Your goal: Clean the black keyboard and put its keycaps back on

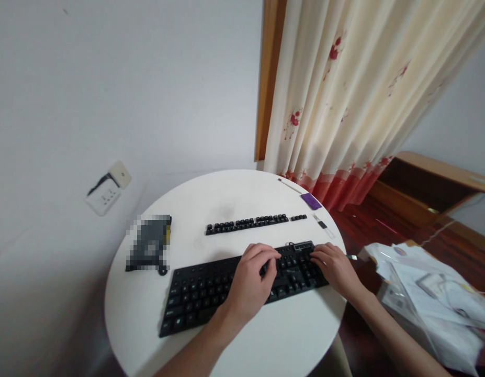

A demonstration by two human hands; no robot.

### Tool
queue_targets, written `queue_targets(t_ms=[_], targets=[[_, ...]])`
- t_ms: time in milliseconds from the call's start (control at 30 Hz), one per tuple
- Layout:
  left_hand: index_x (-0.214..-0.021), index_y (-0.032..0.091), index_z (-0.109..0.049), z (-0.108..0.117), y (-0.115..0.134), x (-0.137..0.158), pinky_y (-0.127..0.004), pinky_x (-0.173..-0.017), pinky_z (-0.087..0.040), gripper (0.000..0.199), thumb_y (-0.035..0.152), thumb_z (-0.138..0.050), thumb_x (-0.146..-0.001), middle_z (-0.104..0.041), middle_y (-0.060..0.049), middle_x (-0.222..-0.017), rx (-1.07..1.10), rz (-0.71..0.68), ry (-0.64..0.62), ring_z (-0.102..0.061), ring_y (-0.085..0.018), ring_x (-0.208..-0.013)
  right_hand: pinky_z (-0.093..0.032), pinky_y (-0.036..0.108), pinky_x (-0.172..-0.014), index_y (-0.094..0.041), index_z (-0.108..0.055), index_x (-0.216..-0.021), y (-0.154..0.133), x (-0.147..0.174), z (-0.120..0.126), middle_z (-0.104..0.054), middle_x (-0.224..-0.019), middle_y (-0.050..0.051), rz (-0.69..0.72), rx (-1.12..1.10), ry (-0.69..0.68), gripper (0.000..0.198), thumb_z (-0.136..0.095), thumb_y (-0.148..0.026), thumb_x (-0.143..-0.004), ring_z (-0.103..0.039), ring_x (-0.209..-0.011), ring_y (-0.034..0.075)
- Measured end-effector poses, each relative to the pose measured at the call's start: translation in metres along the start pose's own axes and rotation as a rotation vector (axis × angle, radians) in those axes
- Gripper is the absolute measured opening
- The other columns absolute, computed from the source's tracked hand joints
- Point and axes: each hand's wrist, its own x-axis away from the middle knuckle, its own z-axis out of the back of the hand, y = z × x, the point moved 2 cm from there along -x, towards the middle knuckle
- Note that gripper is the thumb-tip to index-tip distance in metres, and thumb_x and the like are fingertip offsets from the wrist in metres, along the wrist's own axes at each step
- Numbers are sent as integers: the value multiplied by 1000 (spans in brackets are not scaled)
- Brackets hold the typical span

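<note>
A black computer keyboard [205, 288] lies slantwise on the round white table. My left hand [252, 275] is over its middle right part, with thumb and forefinger closed together near the keys. Whatever may be between those fingertips is too small to make out. At the keyboard's right end, my right hand [334, 267] has its bent fingers on the number pad side, and its thumb is hidden. Loose black keycaps [248, 223] stand in rows behind the keyboard, with a short separate group [298, 217] to their right.
The white table [211, 193] meets a wall at the back. On it are a blurred dark object [150, 243], a purple cloth-like piece [311, 201], a thin brush [289, 185] and a small wire tool [323, 225]. A silver tip [351, 257] shows beyond my right hand. Plastic bags [434, 298] lie at right.
</note>
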Motion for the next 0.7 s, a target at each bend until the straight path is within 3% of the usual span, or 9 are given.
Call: queue_targets(t_ms=[433, 700], targets=[[-93, 21, -73, -1, 3, 3, -37, -89, -51, 24, 11, -52, -92, -69, -6, -95, 44, 16, -38, -62, -20, -95, -51, 39, -80, -22, -72, -111, -1, 6, -4, -66, -103, 10, -6, -13, 31, 25, -50, -24, -99, -60, -94, 25], [-92, 21, -72, -10, -12, 6, -37, -90, -51, 23, 11, -52, -91, -70, -6, -96, 50, 33, -53, -62, -20, -94, -52, 41, -80, -21, -72, -101, 5, 6, -6, -69, -100, 10, 30, -54, 39, 23, -49, -26, -99, -61, -93, 25]])
